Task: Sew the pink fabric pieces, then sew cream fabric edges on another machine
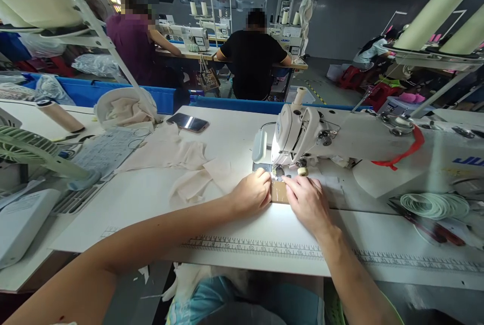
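Note:
A white sewing machine [293, 136] stands on the table, its lamp lighting the needle area. My left hand [254, 190] is closed just left of the presser foot [279, 171], its fingertips down by the bed; what they pinch is hidden. From the right, my right hand [308, 201] reaches in with bent fingers, thumb and index close together near the foot; anything between them is too small to make out. Between the hands shows a brown plate [280, 194] with pale thread bits. Cream fabric [196, 183] lies on the table left of my left hand, its near edge running toward it.
A phone [189, 122], a thread cone [60, 115], a white bin [124, 105] with cloth and a green fan [34, 148] lie left. At right are coiled cord [434, 205] and scissors [427, 226]. A printed ruler [260, 249] follows the front edge. People sit beyond.

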### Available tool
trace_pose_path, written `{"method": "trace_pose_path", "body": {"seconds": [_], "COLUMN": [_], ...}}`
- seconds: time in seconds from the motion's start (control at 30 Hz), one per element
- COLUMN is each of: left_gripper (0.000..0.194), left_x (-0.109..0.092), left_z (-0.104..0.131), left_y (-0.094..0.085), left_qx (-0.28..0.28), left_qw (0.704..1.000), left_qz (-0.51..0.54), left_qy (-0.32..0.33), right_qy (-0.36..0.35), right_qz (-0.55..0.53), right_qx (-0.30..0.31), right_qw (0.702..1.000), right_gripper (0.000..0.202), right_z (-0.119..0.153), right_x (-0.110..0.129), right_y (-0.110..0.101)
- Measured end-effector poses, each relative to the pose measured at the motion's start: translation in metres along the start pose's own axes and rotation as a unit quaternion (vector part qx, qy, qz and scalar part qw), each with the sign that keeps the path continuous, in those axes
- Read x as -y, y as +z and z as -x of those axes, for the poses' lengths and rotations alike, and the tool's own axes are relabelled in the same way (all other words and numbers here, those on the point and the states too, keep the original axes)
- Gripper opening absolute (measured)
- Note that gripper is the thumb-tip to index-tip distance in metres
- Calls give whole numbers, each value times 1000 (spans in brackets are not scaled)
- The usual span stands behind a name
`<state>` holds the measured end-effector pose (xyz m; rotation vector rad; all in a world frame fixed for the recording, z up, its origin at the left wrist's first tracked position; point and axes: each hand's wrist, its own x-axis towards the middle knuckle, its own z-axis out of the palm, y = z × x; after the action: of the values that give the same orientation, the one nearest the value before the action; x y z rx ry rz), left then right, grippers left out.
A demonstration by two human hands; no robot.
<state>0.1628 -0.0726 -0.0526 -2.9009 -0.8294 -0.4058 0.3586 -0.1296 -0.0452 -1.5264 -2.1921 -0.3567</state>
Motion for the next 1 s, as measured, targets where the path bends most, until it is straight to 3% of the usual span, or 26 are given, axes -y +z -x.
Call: {"method": "trace_pose_path", "body": {"seconds": [0.27, 0.5, 1.0], "left_gripper": [27, 25, 26], "left_x": [-1, 0, 10], "left_z": [0, 0, -7], "left_y": [1, -1, 1], "left_qx": [-12, -27, -30], "left_qw": [1000, 999, 999], "left_qz": [12, 18, 18], "left_qy": [1, 11, 4], "right_qy": [30, 180, 202], "right_qz": [-31, -146, -157], "right_qx": [-18, -3, -11], "right_qw": [999, 973, 967], "right_gripper": [33, 42, 51], "right_z": [2, -20, -20], "right_x": [-1, -18, -19], "right_y": [3, 6, 12]}}
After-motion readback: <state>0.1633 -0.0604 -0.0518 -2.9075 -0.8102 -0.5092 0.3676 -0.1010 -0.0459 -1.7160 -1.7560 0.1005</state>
